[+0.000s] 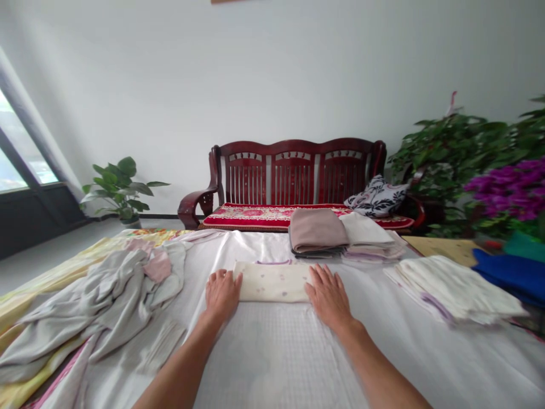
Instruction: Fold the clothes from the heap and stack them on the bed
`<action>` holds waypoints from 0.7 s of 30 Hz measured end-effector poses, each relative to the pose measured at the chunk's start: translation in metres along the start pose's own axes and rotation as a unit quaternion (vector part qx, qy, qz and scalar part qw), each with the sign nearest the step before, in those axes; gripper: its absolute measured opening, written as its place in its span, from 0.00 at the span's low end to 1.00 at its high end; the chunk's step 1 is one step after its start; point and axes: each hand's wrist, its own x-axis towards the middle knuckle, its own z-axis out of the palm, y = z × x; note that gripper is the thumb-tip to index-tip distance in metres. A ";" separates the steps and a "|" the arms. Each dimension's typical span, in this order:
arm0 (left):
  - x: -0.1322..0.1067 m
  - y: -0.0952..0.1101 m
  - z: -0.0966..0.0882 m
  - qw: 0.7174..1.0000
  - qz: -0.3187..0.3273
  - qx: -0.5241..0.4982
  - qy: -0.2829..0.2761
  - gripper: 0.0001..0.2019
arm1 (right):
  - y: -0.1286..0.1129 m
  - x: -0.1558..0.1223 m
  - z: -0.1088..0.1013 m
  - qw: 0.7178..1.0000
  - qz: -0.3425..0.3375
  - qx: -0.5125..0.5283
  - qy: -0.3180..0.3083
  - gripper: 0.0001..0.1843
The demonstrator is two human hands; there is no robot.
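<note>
A cream garment (pixel 272 283) with small purple-grey prints lies folded into a flat rectangle on the white cloth (pixel 272 363). A purple trim shows along its far edge. My left hand (pixel 223 292) rests on its left end, palm down with the fingers stretched out. At the opposite end, my right hand (pixel 330 292) lies flat with its fingers spread over the right edge. Neither hand grips the fabric.
Loose grey clothing (pixel 97 295) is heaped on the left. Folded brown cloth (pixel 317 230) and white stacks (pixel 370 233) stand behind to the right. Another folded white pile (pixel 455 289) sits at right, near blue fabric (pixel 506 278). A wooden bench (pixel 293 170) stands beyond.
</note>
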 end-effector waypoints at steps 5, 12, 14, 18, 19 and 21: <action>0.004 0.007 -0.003 0.999 -0.031 -0.008 -0.030 0.24 | -0.007 -0.002 -0.005 0.998 -0.036 0.005 0.049 0.28; 0.013 0.010 0.005 0.997 -0.037 -0.058 -0.032 0.18 | -0.044 -0.005 -0.006 0.988 -0.138 0.073 0.020 0.31; 0.015 0.010 0.004 0.991 -0.047 -0.126 -0.029 0.16 | -0.056 -0.003 -0.007 0.984 -0.152 0.088 0.006 0.32; 0.018 0.013 0.001 0.943 -0.088 -0.320 -0.020 0.12 | -0.074 0.004 -0.006 0.979 -0.171 0.111 -0.027 0.35; 0.017 0.015 0.000 0.933 -0.091 -0.348 -0.016 0.13 | -0.077 0.007 -0.005 0.978 -0.170 0.116 -0.038 0.35; 0.015 0.020 -0.003 0.900 -0.093 -0.426 -0.020 0.18 | -0.082 0.011 -0.002 0.977 -0.161 0.128 -0.063 0.36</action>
